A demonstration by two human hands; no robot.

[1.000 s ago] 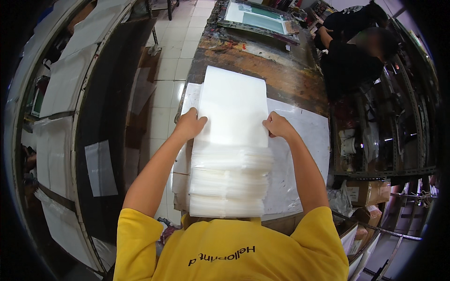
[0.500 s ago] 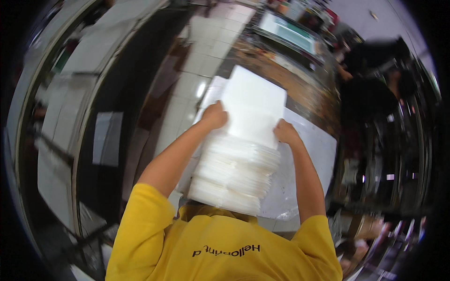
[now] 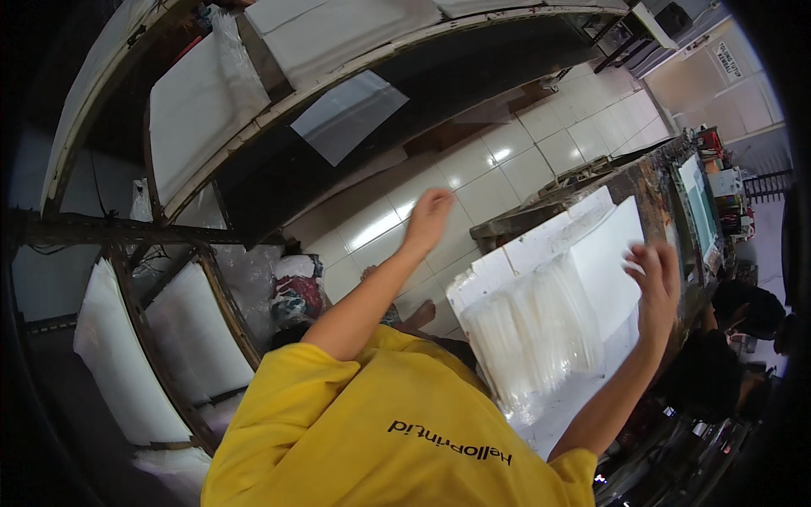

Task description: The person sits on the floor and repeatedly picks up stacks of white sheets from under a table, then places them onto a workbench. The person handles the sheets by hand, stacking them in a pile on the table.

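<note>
Turning to the left, I have released the stack of white sheets [image 3: 530, 329], and it lies now by itself on the desk [image 3: 549, 203]. My left hand [image 3: 429, 221], empty with fingers loosely bent, is over the floor [image 3: 486, 198]. My right hand [image 3: 655, 275] opens beside the stack; if it touches, I cannot tell.

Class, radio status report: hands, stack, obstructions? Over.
Left hand away from white stack. Right hand near its edge; contact unclear. Nothing visibly blocking either hand.
</note>
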